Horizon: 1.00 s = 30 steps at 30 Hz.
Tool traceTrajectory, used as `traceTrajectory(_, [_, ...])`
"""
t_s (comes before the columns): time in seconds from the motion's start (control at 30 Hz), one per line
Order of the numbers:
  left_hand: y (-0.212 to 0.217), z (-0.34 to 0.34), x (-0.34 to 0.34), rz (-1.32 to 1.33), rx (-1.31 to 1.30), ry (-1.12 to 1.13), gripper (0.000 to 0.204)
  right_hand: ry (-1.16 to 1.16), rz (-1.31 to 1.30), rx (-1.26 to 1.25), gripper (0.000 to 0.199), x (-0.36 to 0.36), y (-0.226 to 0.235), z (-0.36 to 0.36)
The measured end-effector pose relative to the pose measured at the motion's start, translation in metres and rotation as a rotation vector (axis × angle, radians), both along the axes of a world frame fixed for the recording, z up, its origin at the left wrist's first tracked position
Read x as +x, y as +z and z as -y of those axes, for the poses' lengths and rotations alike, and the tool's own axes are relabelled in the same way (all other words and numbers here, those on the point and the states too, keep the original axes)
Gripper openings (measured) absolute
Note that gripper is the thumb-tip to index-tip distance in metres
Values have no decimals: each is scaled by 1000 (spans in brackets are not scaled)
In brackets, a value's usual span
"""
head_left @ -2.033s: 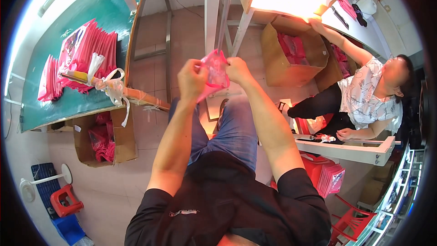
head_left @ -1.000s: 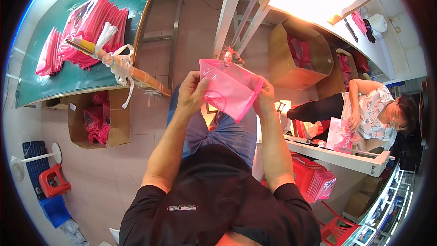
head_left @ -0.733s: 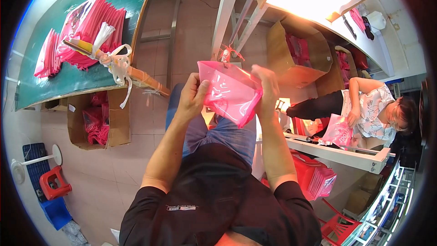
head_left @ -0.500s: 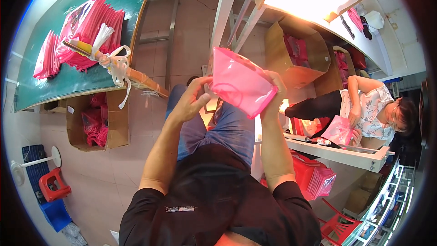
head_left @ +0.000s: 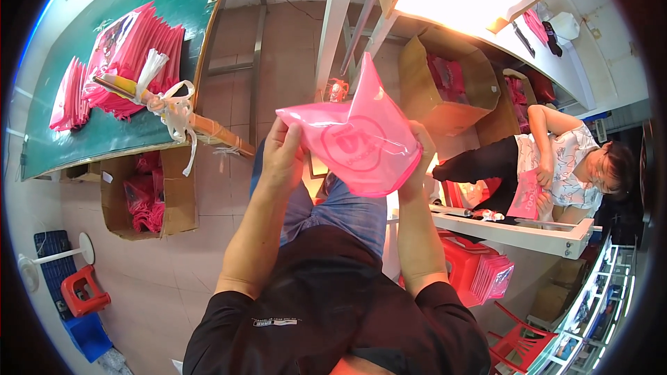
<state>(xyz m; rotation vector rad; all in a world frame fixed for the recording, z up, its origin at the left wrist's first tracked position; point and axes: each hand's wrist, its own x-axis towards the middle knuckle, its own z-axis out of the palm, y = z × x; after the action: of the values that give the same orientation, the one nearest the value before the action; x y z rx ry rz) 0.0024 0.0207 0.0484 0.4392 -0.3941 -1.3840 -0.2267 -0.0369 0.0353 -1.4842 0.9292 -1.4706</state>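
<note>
Left hand (head_left: 283, 155) and right hand (head_left: 419, 160), fingers closed on opposite edges, hold a pink bag (head_left: 356, 140) spread above the lap, clear of the counter (head_left: 104, 125); thin, light, limp and probably slippery film, best gripped at its edges.

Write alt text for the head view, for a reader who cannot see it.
Seen from above, a seated person holds a pink plastic bag up with both hands, left hand and right hand at its sides. Stacks of pink bags lie on a green table to the left; a co-worker sits at right.
</note>
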Motion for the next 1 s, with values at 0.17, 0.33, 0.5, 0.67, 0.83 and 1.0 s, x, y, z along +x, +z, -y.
traceTrajectory(0.17, [-1,5,15,445,37,293,21,149,-415,-74,40,-15,5,-3])
traceTrajectory(0.33, [6,-6,14,769,2,270,17,395,-341,88,51,-24,40,10])
traceTrajectory(0.5, [6,2,0,846,21,424,15,265,-281,67,23,16,47,-8])
traceTrajectory(0.67, [6,-6,15,772,12,498,14,138,-122,14,17,22,38,-5])
traceTrajectory(0.83, [-4,-15,25,1038,95,526,16,222,170,268,28,28,32,-9])
traceTrajectory(1.0, [7,-9,11,1028,-115,533,25,91,-36,96,28,25,24,-7])
